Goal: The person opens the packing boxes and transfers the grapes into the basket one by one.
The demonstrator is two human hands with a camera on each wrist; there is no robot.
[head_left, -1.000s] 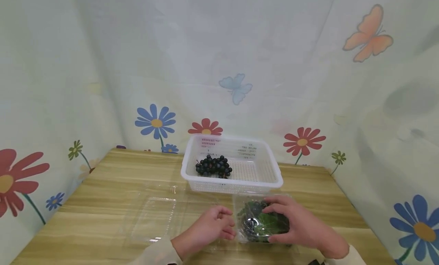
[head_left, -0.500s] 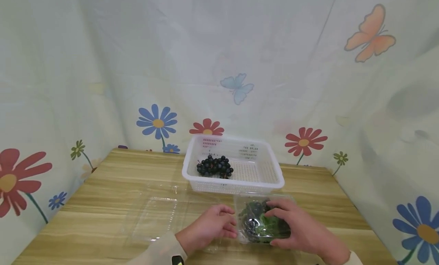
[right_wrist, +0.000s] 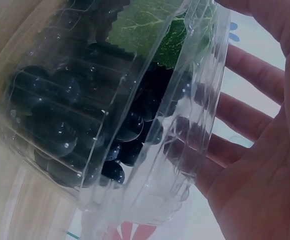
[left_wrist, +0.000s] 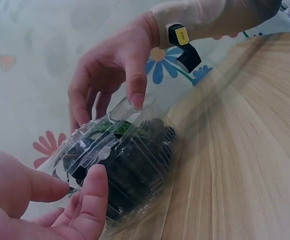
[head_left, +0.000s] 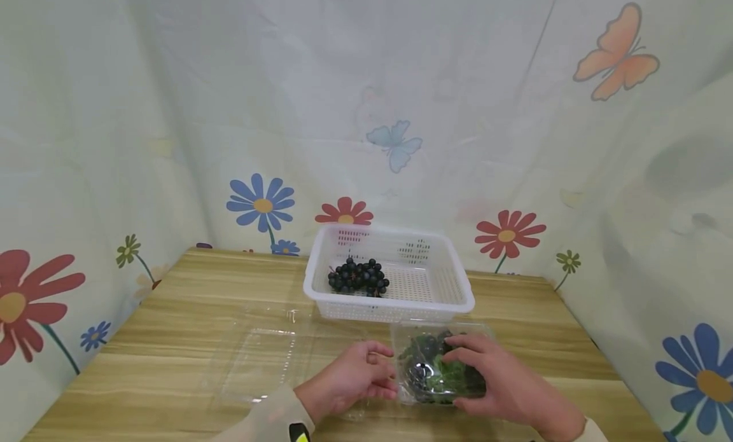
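A transparent plastic clamshell box (head_left: 409, 394) stands on the table in front of me, its lid down over dark grapes (right_wrist: 47, 137) and a green leaf (right_wrist: 147, 27). My right hand (head_left: 501, 381) spans the lid from the right and holds it, thumb on the near edge and fingers on the far side. My left hand (head_left: 356, 375) is at the box's left side, fingers loosely bent and holding nothing. In the left wrist view, a left fingertip (left_wrist: 96, 175) is right at the box's rim.
Behind the box is a white perforated basket (head_left: 395, 311) with a bunch of dark grapes (head_left: 356, 278) at its left. Another transparent plastic container (head_left: 260, 366) lies on the wooden table (head_left: 172, 315) to the left. A flower-printed curtain (head_left: 321, 111) surrounds the table.
Over the last second my right hand has shifted slightly right and down across the lid. The left hand stays beside the box, and the basket and grapes stay in place.
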